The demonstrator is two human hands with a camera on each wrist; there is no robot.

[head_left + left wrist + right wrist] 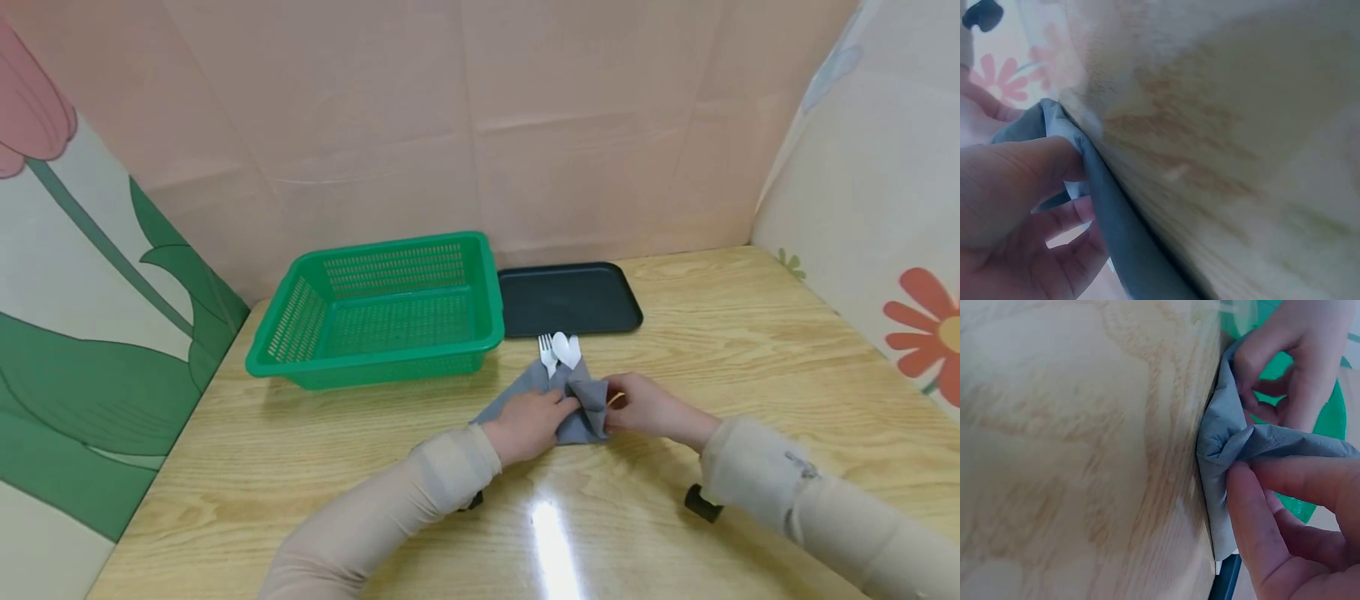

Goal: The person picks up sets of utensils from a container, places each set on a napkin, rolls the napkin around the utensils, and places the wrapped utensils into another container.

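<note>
A grey cloth napkin (573, 429) lies on the table, partly folded over a white fork (547, 353), a white spoon (560, 344) and a white knife (575, 350). The heads of the cutlery stick out at its far end; their handles are hidden in the cloth. My left hand (528, 423) holds the napkin at its middle, thumb and fingertips on the fabric. From the right, my right hand (645, 406) pinches a raised flap between thumb and fingers. The right wrist view shows this pinch on the napkin (1219, 434) closely.
A green plastic basket (375, 362) with slotted walls stands at the back left. Beside it, a black tray (570, 300) lies flat against the back of the wooden table (750, 333). Printed cloth hangs at the back and both sides.
</note>
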